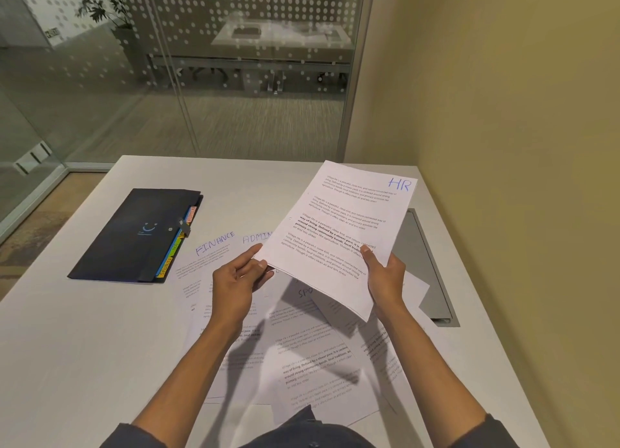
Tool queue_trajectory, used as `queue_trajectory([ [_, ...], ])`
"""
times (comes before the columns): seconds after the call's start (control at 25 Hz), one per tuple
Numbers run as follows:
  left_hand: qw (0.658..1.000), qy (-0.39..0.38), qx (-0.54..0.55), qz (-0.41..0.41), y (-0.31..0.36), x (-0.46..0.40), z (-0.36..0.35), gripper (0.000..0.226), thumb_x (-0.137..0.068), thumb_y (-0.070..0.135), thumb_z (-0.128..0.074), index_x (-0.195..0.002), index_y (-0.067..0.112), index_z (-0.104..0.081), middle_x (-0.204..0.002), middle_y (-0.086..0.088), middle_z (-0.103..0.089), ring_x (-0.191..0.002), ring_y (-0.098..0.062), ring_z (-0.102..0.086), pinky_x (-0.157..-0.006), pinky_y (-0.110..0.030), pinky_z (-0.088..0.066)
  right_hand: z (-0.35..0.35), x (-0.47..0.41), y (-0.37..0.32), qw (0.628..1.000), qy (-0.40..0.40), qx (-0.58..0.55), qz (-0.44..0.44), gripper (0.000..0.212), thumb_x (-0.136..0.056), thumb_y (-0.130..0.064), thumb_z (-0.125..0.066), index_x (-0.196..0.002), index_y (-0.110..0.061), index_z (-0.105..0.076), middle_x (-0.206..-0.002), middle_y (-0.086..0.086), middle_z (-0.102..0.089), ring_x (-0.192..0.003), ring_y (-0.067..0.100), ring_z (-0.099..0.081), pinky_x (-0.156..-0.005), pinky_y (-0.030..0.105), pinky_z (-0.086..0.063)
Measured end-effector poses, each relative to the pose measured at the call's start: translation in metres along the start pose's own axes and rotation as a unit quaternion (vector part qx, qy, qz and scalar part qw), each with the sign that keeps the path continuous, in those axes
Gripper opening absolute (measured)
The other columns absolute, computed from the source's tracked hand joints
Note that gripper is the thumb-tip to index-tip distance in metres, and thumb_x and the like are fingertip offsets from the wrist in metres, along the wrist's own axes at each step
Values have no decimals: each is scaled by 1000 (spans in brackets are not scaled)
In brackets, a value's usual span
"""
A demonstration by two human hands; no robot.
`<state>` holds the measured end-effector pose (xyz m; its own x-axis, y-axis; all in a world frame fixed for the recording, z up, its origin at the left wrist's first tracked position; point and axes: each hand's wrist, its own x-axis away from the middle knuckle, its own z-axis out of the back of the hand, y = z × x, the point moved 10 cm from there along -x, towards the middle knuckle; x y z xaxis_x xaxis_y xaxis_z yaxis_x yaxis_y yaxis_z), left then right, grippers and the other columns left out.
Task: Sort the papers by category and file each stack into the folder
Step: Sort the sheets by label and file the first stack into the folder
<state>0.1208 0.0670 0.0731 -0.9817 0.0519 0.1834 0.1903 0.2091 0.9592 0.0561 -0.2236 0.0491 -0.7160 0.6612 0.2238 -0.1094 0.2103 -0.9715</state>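
**Both hands hold the HR sheets above the scattered papers**

The left hand [239, 277] pinches the lower left corner of a thin stack of white printed sheets marked "HR" in blue ink [339, 236], thumb on top. The right hand [385, 270] grips the same stack at its lower right edge, thumb pressed on the text. The stack is lifted and tilted above the white bench [84, 340]. Beneath the hands lies a loose spread of white printed papers [312, 357], overlapping; handwritten headings "FINANCE" and "ADMIN" show at their far edge. To the left of them, a dark navy expanding folder with coloured index tabs [134, 236] lies closed and flat on the bench, just touching the nearest sheet.
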Motion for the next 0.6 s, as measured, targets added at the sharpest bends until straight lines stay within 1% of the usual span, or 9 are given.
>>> queue_trajectory([
  [0.12, 1000, -6, -4, -2, 0, -1, -2, 39, -90, -5, -59, -126, 9, -60, -103, -1, -71, -91, -15, -71, -81, -26, -58, 0, 0, 1, 1000, 0, -2, -5, 30, -96, -15, -62, -125, -7, -62, -119, 6, -70, -105, 23, -68, -89, 37, -55],
  [0.28, 1000, 2, -9, -7, 2, -3, 0, 38, -89, -3, -61, -124, 10, -62, -105, -3, -71, -92, -14, -71, -79, -26, -58, -2, -1, 2, 1000, -6, -3, -14, 26, -96, -15, -62, -122, -11, -63, -118, 6, -70, -105, 24, -67, -89, 37, -54],
  [0.44, 1000, 5, 0, -6, 1, -5, 3, 36, -88, 0, -63, -123, 8, -63, -107, -6, -71, -93, -18, -72, -80, -27, -59, -3, -3, 10, 999, -12, -11, -33, 20, -95, -17, -64, -115, -18, -62, -118, 6, -70, -106, 25, -67, -93, 41, -54],
  [0.6, 1000, -5, 17, -2, 1, -5, 3, 35, -89, 2, -62, -123, 11, -63, -98, 0, -75, -90, -19, -73, -79, -28, -59, -5, -3, 15, 998, -18, -16, -53, 16, -94, -18, -65, -109, -24, -61, -117, 5, -70, -106, 27, -67, -96, 48, -53],
])
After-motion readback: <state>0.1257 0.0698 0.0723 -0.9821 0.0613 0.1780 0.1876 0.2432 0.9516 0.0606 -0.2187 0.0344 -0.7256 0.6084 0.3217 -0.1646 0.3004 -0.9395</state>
